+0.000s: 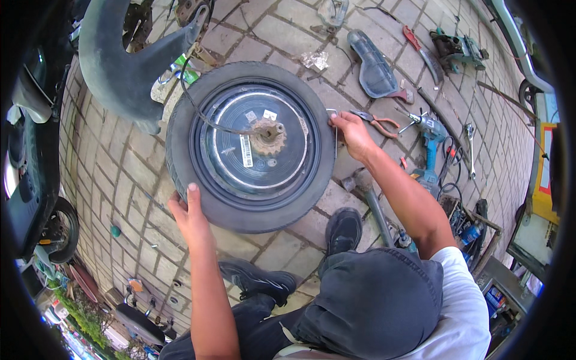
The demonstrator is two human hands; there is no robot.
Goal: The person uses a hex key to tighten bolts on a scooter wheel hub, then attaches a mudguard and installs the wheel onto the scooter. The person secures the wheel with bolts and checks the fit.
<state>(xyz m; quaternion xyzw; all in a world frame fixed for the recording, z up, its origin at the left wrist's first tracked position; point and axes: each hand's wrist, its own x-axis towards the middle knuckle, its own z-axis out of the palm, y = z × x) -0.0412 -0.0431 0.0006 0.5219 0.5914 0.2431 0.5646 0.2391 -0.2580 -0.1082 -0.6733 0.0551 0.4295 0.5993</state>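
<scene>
A black tyre (261, 216) on a dark hub-motor wheel (282, 162), with a sprocket (264, 141) and a cable at its centre, fills the middle. My left hand (189, 209) grips the tyre's lower-left edge, thumb on top. At the tyre's right, my right hand (351, 133) is closed on a thin bent metal rod (336, 155) lying along the sidewall. Orange-handled pliers (380, 123) are just beyond that hand. A grey plastic cover (96, 54) stands at the upper left, near the cable.
Paving (144, 174) holds a blue drill (431, 144), a wrench (470, 153), a hammer (375, 207), a red-handled tool (420, 51) and a plastic guard (372, 66). My shoes (343, 231) are below the wheel. A scooter (30, 210) stands at left, a crate of tools (474, 234) at right.
</scene>
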